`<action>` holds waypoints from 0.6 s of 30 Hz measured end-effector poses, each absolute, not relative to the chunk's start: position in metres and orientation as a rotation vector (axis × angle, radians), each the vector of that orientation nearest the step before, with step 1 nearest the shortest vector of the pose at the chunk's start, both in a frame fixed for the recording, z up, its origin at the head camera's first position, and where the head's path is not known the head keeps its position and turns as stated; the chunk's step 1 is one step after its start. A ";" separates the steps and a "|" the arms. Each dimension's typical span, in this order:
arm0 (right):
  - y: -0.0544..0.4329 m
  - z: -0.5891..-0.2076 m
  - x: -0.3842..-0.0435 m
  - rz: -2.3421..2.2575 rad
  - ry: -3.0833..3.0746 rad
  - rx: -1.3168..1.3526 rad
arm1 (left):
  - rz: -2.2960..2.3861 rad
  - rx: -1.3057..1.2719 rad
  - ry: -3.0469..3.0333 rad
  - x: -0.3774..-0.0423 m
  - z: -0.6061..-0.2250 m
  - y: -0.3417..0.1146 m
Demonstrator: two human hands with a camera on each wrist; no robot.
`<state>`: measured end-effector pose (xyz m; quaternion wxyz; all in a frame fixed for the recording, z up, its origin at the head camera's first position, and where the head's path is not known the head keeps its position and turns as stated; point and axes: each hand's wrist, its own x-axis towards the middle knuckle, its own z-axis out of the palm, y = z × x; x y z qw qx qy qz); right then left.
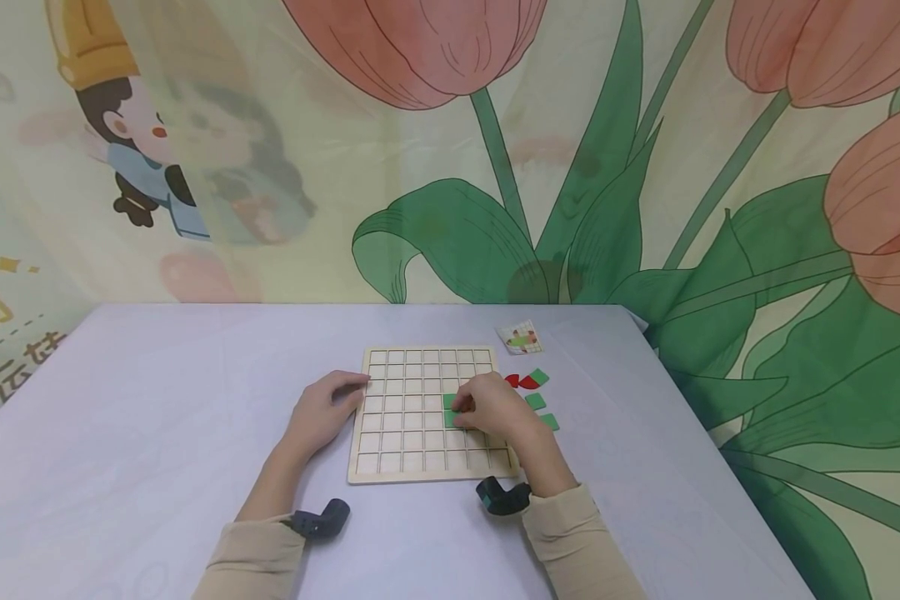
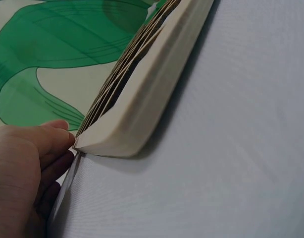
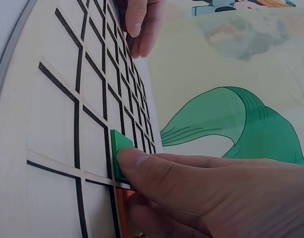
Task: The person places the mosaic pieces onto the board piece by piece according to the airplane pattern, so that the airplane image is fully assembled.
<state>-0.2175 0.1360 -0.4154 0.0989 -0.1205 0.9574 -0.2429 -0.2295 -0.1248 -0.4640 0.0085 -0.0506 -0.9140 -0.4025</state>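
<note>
Pinching a green tile in grip of the right hand, nearer to right edge of the grid board; touching its left edge with relaxed grip of the left hand.

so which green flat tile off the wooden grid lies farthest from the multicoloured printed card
The lowest loose green flat tile; the others lie higher, nearer the printed card.
</note>
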 end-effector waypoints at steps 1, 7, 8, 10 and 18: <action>0.136 -0.415 -0.218 -0.720 2.829 -0.360 | -1.258 -0.159 -2.856 -0.230 -0.464 -0.125; 0.139 -0.415 -0.219 -0.735 2.814 -0.416 | -1.250 -0.178 -2.852 -0.230 -0.464 -0.125; 0.140 -0.415 -0.219 -0.735 2.813 -0.424 | -1.249 -0.180 -2.852 -0.230 -0.465 -0.125; 0.140 -0.416 -0.219 -0.739 2.811 -0.429 | -1.249 -0.181 -2.850 -0.231 -0.465 -0.125; 0.146 -0.420 -0.223 -0.774 2.786 -0.498 | -1.244 -0.187 -2.843 -0.230 -0.466 -0.126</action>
